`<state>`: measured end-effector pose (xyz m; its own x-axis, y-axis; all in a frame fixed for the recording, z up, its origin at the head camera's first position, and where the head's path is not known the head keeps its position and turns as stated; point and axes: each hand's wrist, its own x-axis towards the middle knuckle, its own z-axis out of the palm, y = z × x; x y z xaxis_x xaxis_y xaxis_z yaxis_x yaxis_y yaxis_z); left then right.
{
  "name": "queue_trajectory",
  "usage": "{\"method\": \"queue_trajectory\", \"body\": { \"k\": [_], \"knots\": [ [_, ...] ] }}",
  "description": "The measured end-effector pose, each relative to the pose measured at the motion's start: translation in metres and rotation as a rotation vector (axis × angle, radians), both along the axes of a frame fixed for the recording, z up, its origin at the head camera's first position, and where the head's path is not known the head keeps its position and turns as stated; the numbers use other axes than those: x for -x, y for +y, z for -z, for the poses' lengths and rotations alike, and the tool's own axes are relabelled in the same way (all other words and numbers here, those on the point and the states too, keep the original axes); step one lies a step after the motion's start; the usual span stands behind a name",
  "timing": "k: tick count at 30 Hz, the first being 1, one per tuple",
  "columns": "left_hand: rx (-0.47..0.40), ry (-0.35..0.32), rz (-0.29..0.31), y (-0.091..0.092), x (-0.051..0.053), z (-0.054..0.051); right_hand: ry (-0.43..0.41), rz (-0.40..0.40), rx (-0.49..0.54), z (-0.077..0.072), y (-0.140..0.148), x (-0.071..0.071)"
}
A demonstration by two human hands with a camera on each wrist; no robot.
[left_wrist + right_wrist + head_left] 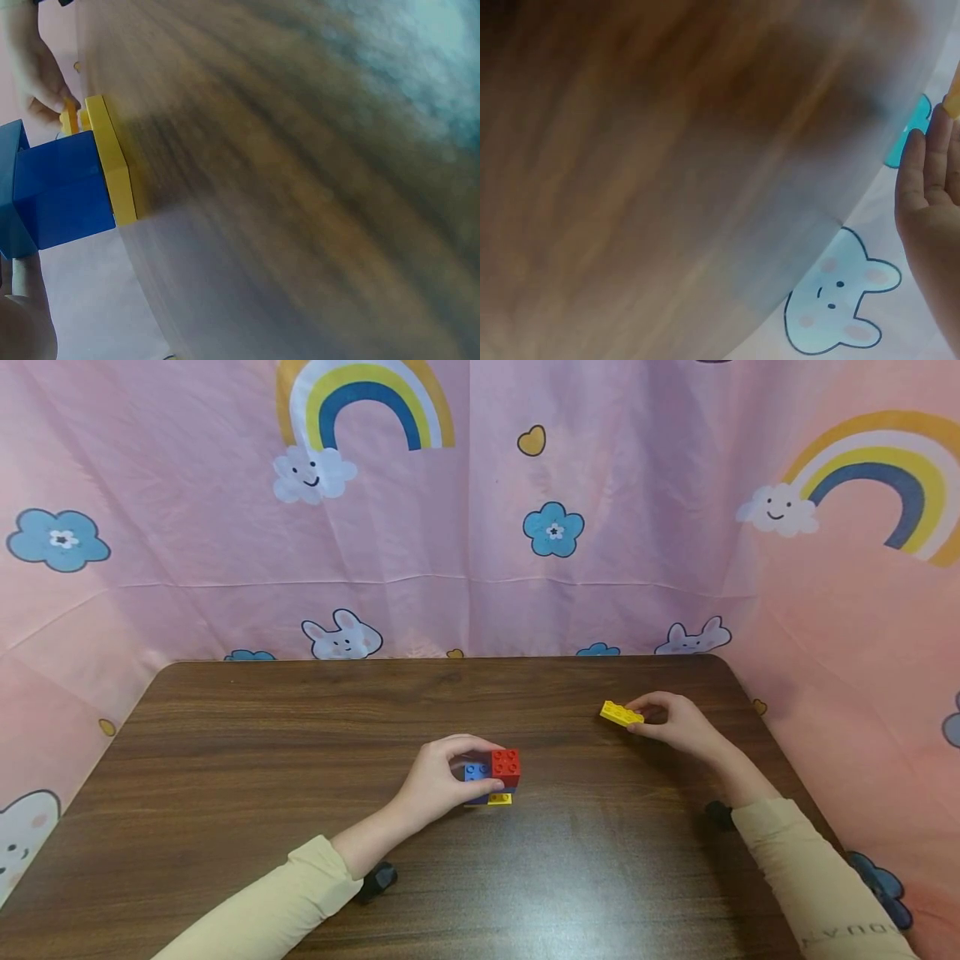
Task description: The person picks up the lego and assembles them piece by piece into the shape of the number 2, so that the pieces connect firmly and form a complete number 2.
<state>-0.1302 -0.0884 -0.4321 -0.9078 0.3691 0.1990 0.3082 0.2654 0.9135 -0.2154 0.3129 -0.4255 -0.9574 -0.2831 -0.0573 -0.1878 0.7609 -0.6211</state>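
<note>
Near the middle of the table, my left hand [441, 774] grips a small stack of toy building bricks between thumb and fingers. The stack has a red brick [506, 763] on top at the right, blue bricks [64, 187] in the middle and a flat yellow brick [112, 161] at the bottom. Farther back and to the right, my right hand [678, 724] pinches one end of a thin yellow brick [619, 713] with studs on top. In the right wrist view only a corner of that brick shows at the fingertips.
The brown wooden table [300, 710] has rounded far corners. A pink patterned curtain [420, 543] hangs behind it and along both sides. Dark straps with small black devices [377, 882] sit at both wrists.
</note>
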Motion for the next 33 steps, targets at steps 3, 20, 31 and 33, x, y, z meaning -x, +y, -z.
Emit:
{"method": "queue_trajectory", "body": {
  "k": [3,20,31,33],
  "knots": [
    [-0.001,-0.004,0.000,0.000,0.000,0.001,0.014,-0.007,0.005,0.001,-0.003,-0.001],
    [-0.032,-0.007,0.011,0.001,0.000,-0.001,0.046,-0.076,0.021,-0.009,-0.028,-0.011],
    [-0.023,0.001,0.012,-0.001,0.000,-0.001,0.068,-0.134,0.062,-0.008,-0.043,-0.016],
    [-0.021,-0.003,0.008,-0.001,0.000,-0.001,0.068,-0.142,0.075,-0.008,-0.045,-0.017]
  ]
}}
